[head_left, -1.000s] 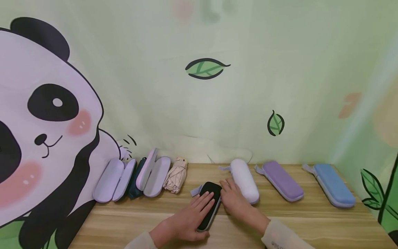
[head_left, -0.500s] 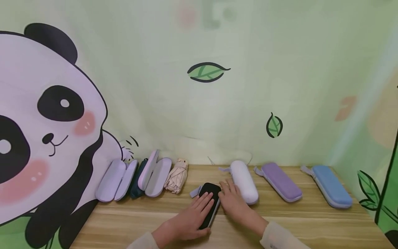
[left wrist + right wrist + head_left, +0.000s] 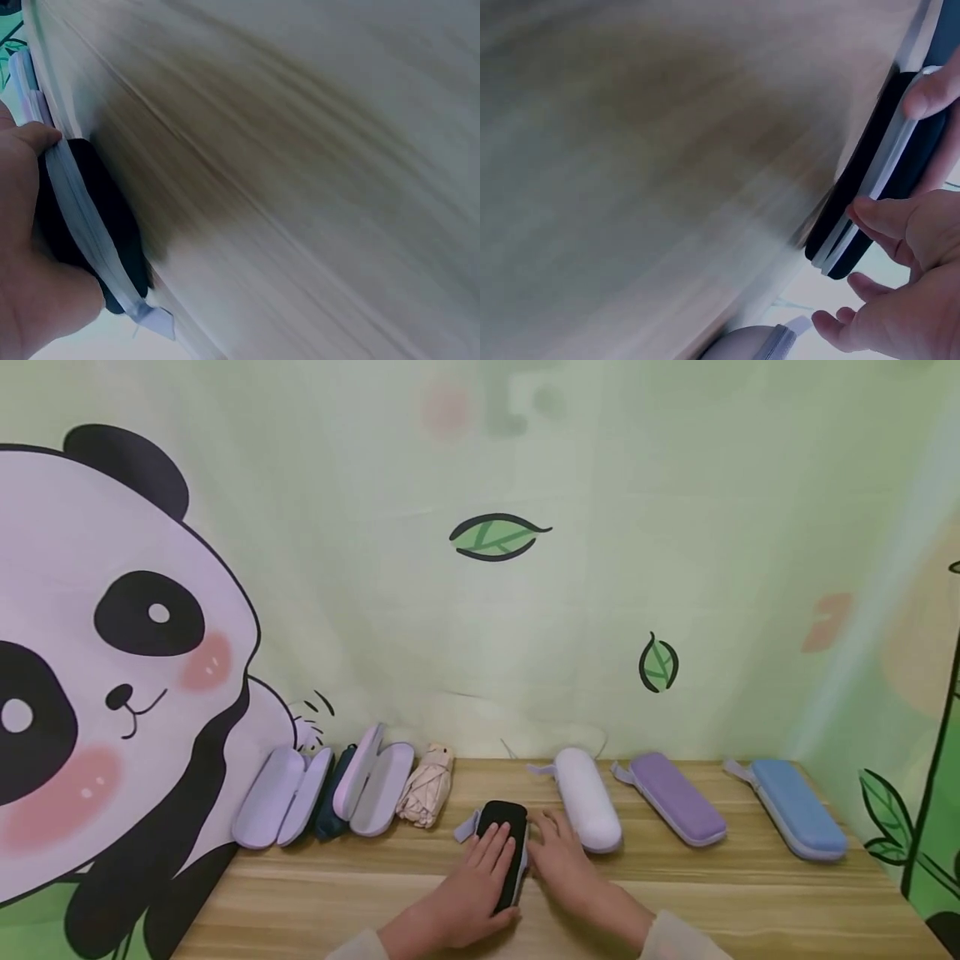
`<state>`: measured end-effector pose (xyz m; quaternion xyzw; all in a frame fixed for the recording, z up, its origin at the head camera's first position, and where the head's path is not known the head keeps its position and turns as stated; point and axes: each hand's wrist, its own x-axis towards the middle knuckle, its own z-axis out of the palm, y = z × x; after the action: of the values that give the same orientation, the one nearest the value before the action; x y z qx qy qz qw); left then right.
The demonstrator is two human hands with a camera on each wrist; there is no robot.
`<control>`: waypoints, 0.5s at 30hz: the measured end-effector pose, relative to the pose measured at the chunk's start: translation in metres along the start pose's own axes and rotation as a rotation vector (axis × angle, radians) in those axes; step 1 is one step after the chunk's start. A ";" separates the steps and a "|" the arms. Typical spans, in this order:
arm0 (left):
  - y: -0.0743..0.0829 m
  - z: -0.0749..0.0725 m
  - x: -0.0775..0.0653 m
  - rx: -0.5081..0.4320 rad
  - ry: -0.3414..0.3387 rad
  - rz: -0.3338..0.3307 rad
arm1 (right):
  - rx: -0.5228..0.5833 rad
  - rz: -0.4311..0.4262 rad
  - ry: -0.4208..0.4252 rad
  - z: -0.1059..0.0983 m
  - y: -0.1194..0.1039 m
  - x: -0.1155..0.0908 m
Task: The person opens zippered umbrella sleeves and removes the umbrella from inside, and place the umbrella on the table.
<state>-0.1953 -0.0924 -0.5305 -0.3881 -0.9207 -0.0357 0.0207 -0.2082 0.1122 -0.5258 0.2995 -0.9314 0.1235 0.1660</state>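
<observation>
A black zip glasses case point(image 3: 504, 811) lies on the table in front of me, with a grey zip band point(image 3: 889, 154) around its side. My left hand point(image 3: 478, 881) holds it, fingers laid along the lid and thumb at the near end. In the left wrist view the case's grey fabric tab point(image 3: 157, 321) sticks out at the far end. My right hand point(image 3: 566, 864) is at the case's right side. In the right wrist view its thumb and forefinger pinch at the zip band, hiding the slider. Near the far corner the band is parted into two strips.
White point(image 3: 588, 802), purple point(image 3: 677, 799) and blue point(image 3: 799, 810) zip cases lie to the right. At the left are two lilac hinged cases point(image 3: 264, 802) point(image 3: 390, 789) standing open, a dark folded item point(image 3: 333, 806) and a beige folded umbrella point(image 3: 427, 787). A panda-printed cloth hangs behind.
My right hand has slid a little nearer along the case's right side from the far corner. The left hand stays on the lid; the case has turned slightly. The head view has shifted slightly.
</observation>
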 end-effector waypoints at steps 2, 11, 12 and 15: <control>0.004 0.001 0.002 -0.005 0.009 -0.025 | 0.006 -0.017 0.018 0.000 0.000 -0.004; 0.020 0.003 0.013 0.020 0.019 -0.165 | 0.082 -0.048 -0.046 -0.014 -0.007 -0.019; 0.021 0.003 0.014 0.032 0.019 -0.181 | 0.093 -0.051 -0.054 -0.016 -0.007 -0.020; 0.025 0.003 0.017 0.038 0.024 -0.212 | 0.112 -0.052 -0.069 -0.019 -0.008 -0.023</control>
<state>-0.1889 -0.0626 -0.5314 -0.2876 -0.9568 -0.0247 0.0352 -0.1814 0.1241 -0.5166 0.3364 -0.9201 0.1606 0.1198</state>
